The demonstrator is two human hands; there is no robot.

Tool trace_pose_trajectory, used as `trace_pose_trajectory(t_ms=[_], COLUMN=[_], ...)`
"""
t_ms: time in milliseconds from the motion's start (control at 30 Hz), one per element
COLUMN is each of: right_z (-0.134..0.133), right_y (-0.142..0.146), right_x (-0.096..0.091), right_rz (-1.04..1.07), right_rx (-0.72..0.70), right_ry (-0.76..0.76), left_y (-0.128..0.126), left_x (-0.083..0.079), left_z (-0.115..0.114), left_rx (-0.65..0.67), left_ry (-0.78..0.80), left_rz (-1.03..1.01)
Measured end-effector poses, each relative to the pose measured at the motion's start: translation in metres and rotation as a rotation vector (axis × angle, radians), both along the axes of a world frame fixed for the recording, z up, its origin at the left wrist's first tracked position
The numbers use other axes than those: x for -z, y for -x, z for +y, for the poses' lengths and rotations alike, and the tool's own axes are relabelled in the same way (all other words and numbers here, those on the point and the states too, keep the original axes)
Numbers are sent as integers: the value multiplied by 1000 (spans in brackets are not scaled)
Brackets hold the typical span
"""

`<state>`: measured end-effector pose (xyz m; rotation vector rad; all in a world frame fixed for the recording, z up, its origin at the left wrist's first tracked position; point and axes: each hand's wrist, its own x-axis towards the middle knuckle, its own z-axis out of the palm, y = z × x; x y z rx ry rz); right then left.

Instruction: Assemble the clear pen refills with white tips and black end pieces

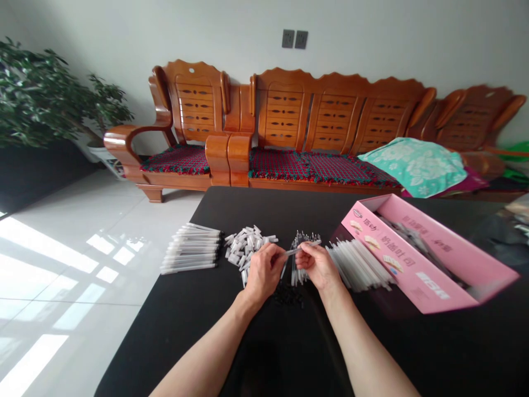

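Observation:
Over the middle of the black table, my left hand (263, 271) and my right hand (318, 266) are pinched close together. Between them runs a thin, pale pen barrel (292, 252), slightly tilted, its left end at my left fingertips. What else the fingers may hold is hidden. Just behind and below my hands lies a bundle of pen refills (298, 277). Small black plugs (288, 295) are scattered nearer to me. Beyond my left hand is a heap of clear pen caps (243, 245). Beside my right hand lies a pile of translucent barrels (361, 266).
A row of pens with black ends (192, 249) lies at the table's left. At the right stands an open pink box (430, 275) with grey items inside. A wooden bench (330, 118) with a turquoise cloth (421, 165) is behind the table (185, 331); plants (49, 99) stand left.

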<state>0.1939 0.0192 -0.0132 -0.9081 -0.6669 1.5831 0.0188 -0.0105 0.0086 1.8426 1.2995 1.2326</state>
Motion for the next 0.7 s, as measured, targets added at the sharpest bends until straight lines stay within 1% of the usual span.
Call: trace_pose_trajectory(t_ms=[133,200,233,267,333,433,500,567,600,700], right_z=[-4,-6,-6,-6,-6,-4,-4,-3,-3,-4], right_y=[6,8,9,9,8,5,4,4,5,5], right_x=[-7,-11,-12,-13,-13,-11,-9,-9,-9,-9], right_rz=[16,4,-9,-24,-51,-78,-90,-98,-101,-107], right_rx=[-20,-22,-16,-5,25,49,54,57,59,58], right_ry=[-65,-111,-128,-139,-148,-152,-154,-157,-160,-162], left_y=[6,19,30,44,78,135,169,194,203,217], left_x=[-1,-3,-5,-6,-9,-9,-7,-4,-2,4], left_z=[9,18,23,29,38,44,43,39,37,34], left_rx=[32,-12,-63,-138,-345,-706,-913,-1024,-1056,-1101], left_ry=[116,151,150,127,48,-36,-58,-37,-5,140], left_rz=[-171,-273,-314,-336,-317,-161,-34,106,165,259])
